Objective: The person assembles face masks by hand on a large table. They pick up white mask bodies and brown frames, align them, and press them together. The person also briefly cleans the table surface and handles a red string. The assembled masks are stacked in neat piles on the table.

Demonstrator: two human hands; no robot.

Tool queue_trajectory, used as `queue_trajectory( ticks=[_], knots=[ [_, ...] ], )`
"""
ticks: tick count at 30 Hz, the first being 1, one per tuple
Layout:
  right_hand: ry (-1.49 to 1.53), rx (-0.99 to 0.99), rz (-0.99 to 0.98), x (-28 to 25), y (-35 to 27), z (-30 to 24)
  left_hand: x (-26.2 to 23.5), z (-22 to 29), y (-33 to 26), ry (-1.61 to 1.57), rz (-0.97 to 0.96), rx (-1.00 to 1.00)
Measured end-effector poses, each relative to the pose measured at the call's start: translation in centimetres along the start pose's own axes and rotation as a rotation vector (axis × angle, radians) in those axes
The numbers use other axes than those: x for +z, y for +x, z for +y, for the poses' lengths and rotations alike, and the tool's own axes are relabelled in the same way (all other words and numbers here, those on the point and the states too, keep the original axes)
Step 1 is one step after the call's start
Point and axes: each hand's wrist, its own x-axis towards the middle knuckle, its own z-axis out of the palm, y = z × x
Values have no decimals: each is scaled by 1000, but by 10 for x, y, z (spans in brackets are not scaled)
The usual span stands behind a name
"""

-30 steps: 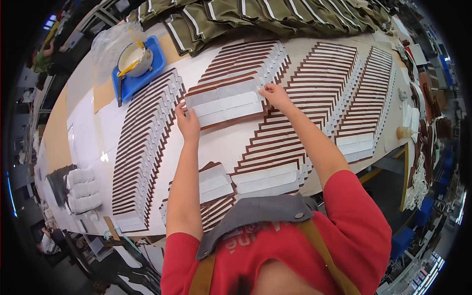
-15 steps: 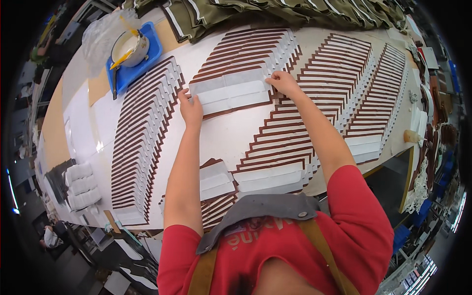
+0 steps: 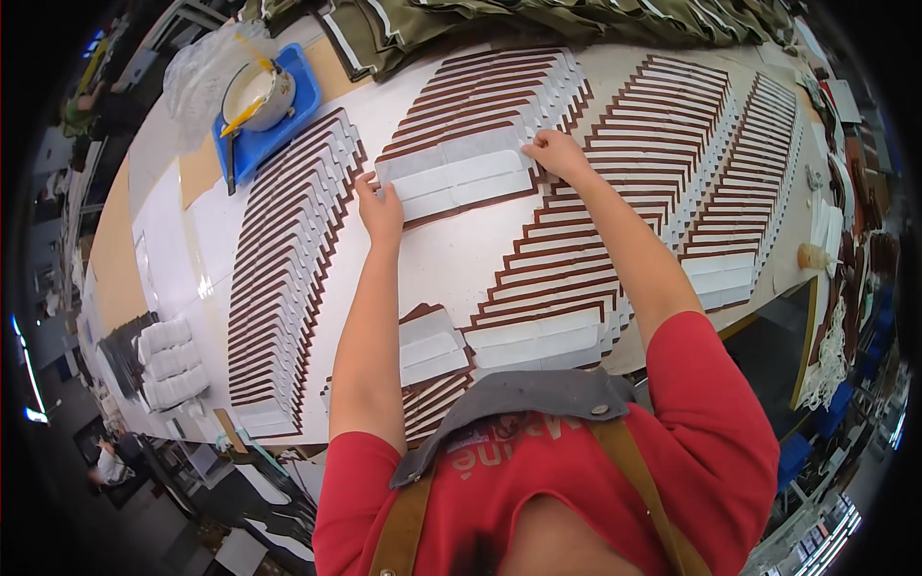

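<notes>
A flat white panel with dark brown edges (image 3: 461, 180) lies at the front of a fanned row of similar panels (image 3: 488, 94), in the middle of the table. At its left edge rests my left hand (image 3: 382, 209), thumb and forefinger apart. My right hand (image 3: 560, 156) has its fingers curled and pinched at the panel's right edge; the fingertips are partly hidden. More overlapping panels form a long row on the left (image 3: 288, 269) and rows on the right (image 3: 634, 163) and far right (image 3: 740, 173). Nearer to me lies a smaller stack of panels (image 3: 429, 348).
A blue tray (image 3: 305, 79) at the back left holds a bowl of pale paste (image 3: 257, 96) with a yellow-handled tool. Olive fabric pieces (image 3: 538, 21) are heaped along the far edge. White bundles (image 3: 173, 363) sit front left, and a small bottle (image 3: 812, 256) stands at the right edge.
The whole view has shifted slightly to the right. Both hands stay at the same panel's two side edges, with little visible movement against it.
</notes>
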Motion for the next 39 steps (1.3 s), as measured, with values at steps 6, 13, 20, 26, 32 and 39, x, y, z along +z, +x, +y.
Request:
queue_trajectory(
  ticks=[6,13,20,26,32,39],
  knots=[
    [6,10,-13,0,3,1,1,-2,2,17,-9,0],
    [66,48,-113,-12,1,-10,2,-4,4,8,-8,-8],
    [191,56,-2,-39,4,1,-5,-9,-4,-74,-19,-62],
    [258,-75,-88,-13,-8,1,-15,-11,-21,-52,-90,-89],
    [110,-90,-7,0,-10,-7,-15,-17,-22,3,-13,9],
    [163,-127,2,4,-9,-6,-18,-9,-23,-31,-48,-84]
  ],
)
